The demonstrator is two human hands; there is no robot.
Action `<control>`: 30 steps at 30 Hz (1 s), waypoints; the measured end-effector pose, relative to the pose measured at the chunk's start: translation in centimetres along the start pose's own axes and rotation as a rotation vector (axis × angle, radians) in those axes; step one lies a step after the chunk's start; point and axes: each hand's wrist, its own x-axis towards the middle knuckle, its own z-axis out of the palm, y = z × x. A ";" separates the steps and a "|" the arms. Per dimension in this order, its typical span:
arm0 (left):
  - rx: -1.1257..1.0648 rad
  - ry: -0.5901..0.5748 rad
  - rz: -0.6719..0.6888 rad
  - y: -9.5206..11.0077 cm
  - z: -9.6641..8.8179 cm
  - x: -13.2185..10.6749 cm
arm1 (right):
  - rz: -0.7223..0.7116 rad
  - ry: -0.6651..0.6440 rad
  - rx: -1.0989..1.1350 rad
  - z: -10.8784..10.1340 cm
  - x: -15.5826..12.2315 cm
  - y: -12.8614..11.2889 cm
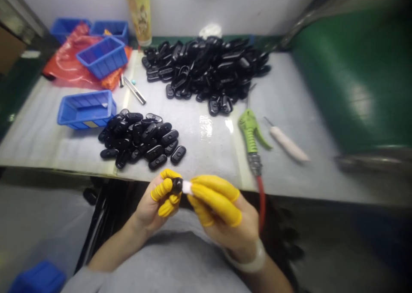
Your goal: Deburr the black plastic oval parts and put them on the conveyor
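Both hands are raised just below the table's front edge, their fingers capped in yellow finger cots. My left hand (161,198) pinches a small black plastic part (177,184) between thumb and fingers. My right hand (222,209) presses a small white piece (186,188), perhaps a cloth or swab, against that part; its fingers are closed around it. A small pile of the same black oval parts (141,140) lies on the table just beyond my left hand. A far bigger heap of black parts (206,67) sits at the back.
A green air blow gun (250,129) with a red hose (261,198) lies right of centre, beside a white-handled pick (288,143). Blue bins (86,108) (103,56), a red plastic bag (69,61), a metal tool (135,90) and a yellow bottle (139,11) stand at left and back.
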 end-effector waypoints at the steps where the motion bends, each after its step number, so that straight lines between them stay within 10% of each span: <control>1: 0.003 0.007 0.001 0.0 0.0 0.0 | -0.004 -0.025 0.026 0.0 0.0 0.0; 30: -0.020 -0.033 0.036 0.7 -0.6 -0.4 | -0.022 -0.059 0.116 -0.1 0.6 -0.4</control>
